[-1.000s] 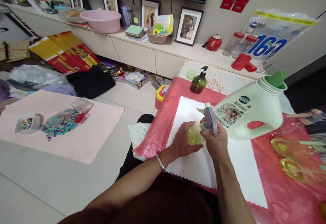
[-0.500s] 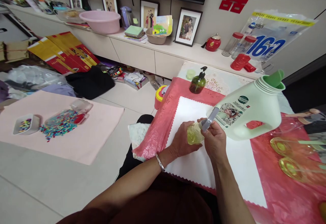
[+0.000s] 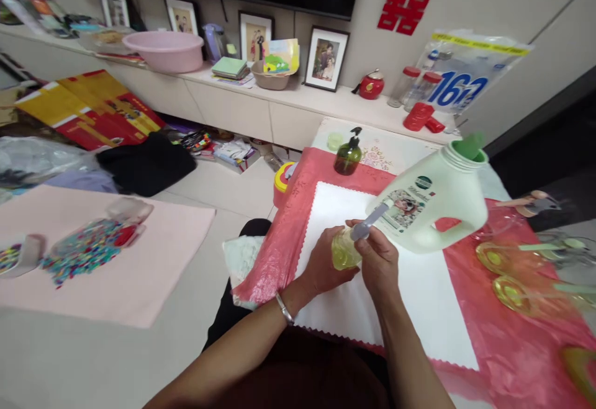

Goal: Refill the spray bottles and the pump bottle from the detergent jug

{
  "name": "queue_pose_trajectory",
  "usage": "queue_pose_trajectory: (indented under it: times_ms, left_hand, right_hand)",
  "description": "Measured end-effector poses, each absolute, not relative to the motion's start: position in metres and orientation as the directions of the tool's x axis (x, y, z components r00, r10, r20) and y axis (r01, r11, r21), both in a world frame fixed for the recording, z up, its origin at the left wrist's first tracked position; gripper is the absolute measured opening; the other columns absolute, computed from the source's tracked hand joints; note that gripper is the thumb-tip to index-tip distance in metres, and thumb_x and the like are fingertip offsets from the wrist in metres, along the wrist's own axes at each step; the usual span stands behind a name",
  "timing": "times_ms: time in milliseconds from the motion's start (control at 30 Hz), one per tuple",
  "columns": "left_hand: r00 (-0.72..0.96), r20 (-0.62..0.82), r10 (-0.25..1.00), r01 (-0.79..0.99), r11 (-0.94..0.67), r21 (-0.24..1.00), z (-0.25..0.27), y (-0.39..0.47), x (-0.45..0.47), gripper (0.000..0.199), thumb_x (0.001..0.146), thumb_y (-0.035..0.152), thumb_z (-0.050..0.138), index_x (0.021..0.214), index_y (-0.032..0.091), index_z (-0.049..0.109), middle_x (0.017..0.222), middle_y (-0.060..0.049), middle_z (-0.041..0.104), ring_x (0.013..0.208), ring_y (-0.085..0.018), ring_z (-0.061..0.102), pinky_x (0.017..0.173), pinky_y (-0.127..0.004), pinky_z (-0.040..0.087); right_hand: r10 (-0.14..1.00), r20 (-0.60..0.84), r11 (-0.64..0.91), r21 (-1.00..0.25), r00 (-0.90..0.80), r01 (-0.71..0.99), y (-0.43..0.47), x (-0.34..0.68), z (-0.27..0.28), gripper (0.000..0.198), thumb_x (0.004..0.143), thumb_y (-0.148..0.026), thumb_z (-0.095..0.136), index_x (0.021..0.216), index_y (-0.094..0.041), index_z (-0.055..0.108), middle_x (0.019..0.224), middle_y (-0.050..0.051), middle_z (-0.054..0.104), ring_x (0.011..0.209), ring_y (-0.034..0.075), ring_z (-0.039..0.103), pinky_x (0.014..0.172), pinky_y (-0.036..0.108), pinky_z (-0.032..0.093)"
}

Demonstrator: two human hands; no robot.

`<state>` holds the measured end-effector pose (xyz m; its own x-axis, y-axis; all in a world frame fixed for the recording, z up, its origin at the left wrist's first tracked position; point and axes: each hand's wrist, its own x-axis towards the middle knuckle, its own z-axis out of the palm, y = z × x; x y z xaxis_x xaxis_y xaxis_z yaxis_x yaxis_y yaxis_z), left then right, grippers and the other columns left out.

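Wrapped round a small clear bottle (image 3: 343, 254) of yellowish liquid is my left hand (image 3: 320, 265), with a silver bangle on its wrist. My right hand (image 3: 382, 259) closes its fingers on the grey pump head (image 3: 367, 223) at the bottle's neck; the nozzle points up and to the right. Both hands are above a white scalloped sheet (image 3: 338, 319). Just beyond them stands a large pale green jug (image 3: 426, 213) with a green piece in its open mouth. A dark green pump bottle (image 3: 347, 158) is at the back of the table.
Red plastic film (image 3: 465, 285) covers much of the table. Yellow-based clear pump bottles (image 3: 514, 296) lie at the right. A pale green cup (image 3: 334, 141) sits at the back. On a pink mat (image 3: 153, 266) at left are colourful small pieces (image 3: 88, 249).
The view has swung to the right, so the room sits further left in the picture. The pump head has turned slightly, its nozzle leaning more to the right. Both hands keep their hold.
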<state>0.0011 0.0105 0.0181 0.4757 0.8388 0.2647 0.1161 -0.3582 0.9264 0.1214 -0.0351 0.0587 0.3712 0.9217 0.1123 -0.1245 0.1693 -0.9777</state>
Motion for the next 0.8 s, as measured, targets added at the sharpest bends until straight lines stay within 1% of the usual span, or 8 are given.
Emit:
queue_pose_trajectory:
  times_ms: [100, 200, 333, 400, 533, 600, 700, 800]
  left_hand:
    - [0.449, 0.303, 0.841, -0.036, -0.322, 0.946, 0.011, 0.01, -0.004, 0.078, 0.063, 0.031, 0.083, 0.132, 0.024, 0.046, 0.132, -0.012, 0.059, 0.122, -0.035, 0.061, 0.102, -0.055, 0.053]
    - [0.534, 0.316, 0.784, -0.107, -0.309, 0.945, 0.007, 0.01, -0.008, 0.077, 0.072, 0.037, 0.08, 0.139, 0.029, 0.042, 0.132, -0.011, 0.059, 0.119, -0.034, 0.062, 0.099, -0.056, 0.055]
    - [0.589, 0.404, 0.7, -0.093, -0.438, 0.894, 0.007, 0.01, -0.011, 0.082, 0.072, 0.046, 0.079, 0.144, 0.032, 0.042, 0.142, -0.013, 0.05, 0.134, -0.04, 0.051, 0.109, -0.064, 0.048]
    - [0.636, 0.397, 0.662, -0.078, -0.456, 0.887, 0.006, 0.008, -0.01, 0.091, 0.068, 0.047, 0.081, 0.148, 0.034, 0.037, 0.145, -0.014, 0.047, 0.134, -0.043, 0.05, 0.107, -0.066, 0.05]
    - [0.696, 0.317, 0.644, -0.069, -0.38, 0.922, 0.002, 0.003, -0.01, 0.12, 0.067, 0.038, 0.085, 0.156, 0.04, 0.006, 0.151, -0.015, 0.044, 0.134, -0.041, 0.054, 0.107, -0.069, 0.05]
    - [0.701, 0.295, 0.649, -0.059, -0.359, 0.931, -0.001, 0.001, -0.01, 0.128, 0.065, 0.041, 0.088, 0.157, 0.038, -0.001, 0.155, -0.017, 0.039, 0.14, -0.042, 0.049, 0.111, -0.07, 0.045]
    - [0.701, 0.266, 0.661, 0.002, -0.375, 0.927, -0.003, 0.003, -0.011, 0.117, 0.069, 0.048, 0.087, 0.156, 0.033, 0.011, 0.158, -0.019, 0.032, 0.141, -0.041, 0.047, 0.113, -0.067, 0.044]
    - [0.739, 0.257, 0.622, 0.06, -0.441, 0.895, -0.004, 0.008, -0.012, 0.077, 0.084, 0.041, 0.074, 0.149, 0.031, 0.034, 0.149, -0.017, 0.043, 0.135, -0.034, 0.053, 0.113, -0.061, 0.046]
  right_hand:
    - [0.954, 0.121, 0.153, -0.983, 0.273, -0.099, -0.039, 0.125, 0.067, 0.036, 0.084, -0.043, 0.078, 0.114, -0.024, 0.074, 0.12, 0.006, 0.068, 0.107, 0.025, 0.065, 0.095, 0.039, 0.054]
    - [0.982, 0.123, 0.131, -0.99, 0.142, -0.046, -0.051, 0.137, 0.083, 0.045, 0.083, -0.044, 0.077, 0.124, -0.026, 0.071, 0.13, 0.006, 0.063, 0.119, 0.027, 0.06, 0.105, 0.043, 0.049]
    - [0.996, 0.043, 0.038, -0.997, 0.076, 0.067, -0.071, 0.146, 0.093, 0.078, 0.069, -0.021, 0.086, 0.141, -0.03, 0.06, 0.146, 0.004, 0.051, 0.14, 0.028, 0.044, 0.122, 0.047, 0.031]
    - [0.997, 0.003, -0.006, -0.995, 0.082, 0.099, -0.079, 0.146, 0.089, 0.09, 0.065, -0.013, 0.084, 0.147, -0.031, 0.054, 0.15, 0.005, 0.048, 0.14, 0.027, 0.043, 0.121, 0.046, 0.032]
    - [0.988, 0.001, -0.023, -0.988, 0.156, 0.151, -0.09, 0.138, 0.082, 0.077, 0.064, -0.009, 0.08, 0.137, -0.029, 0.063, 0.145, 0.004, 0.052, 0.137, 0.028, 0.047, 0.119, 0.045, 0.036]
    - [0.974, 0.002, -0.039, -0.984, 0.226, 0.176, -0.097, 0.138, 0.083, 0.071, 0.063, -0.01, 0.081, 0.131, -0.028, 0.066, 0.142, 0.005, 0.055, 0.136, 0.03, 0.047, 0.118, 0.047, 0.037]
    - [0.939, -0.016, -0.086, -0.978, 0.343, 0.19, -0.116, 0.147, 0.088, 0.075, 0.066, -0.016, 0.082, 0.137, -0.027, 0.06, 0.143, 0.006, 0.054, 0.136, 0.03, 0.047, 0.118, 0.049, 0.036]
    - [0.869, -0.012, -0.115, -0.978, 0.495, 0.177, -0.14, 0.167, 0.095, 0.071, 0.07, -0.03, 0.084, 0.136, -0.026, 0.058, 0.144, 0.008, 0.053, 0.135, 0.03, 0.048, 0.117, 0.049, 0.038]
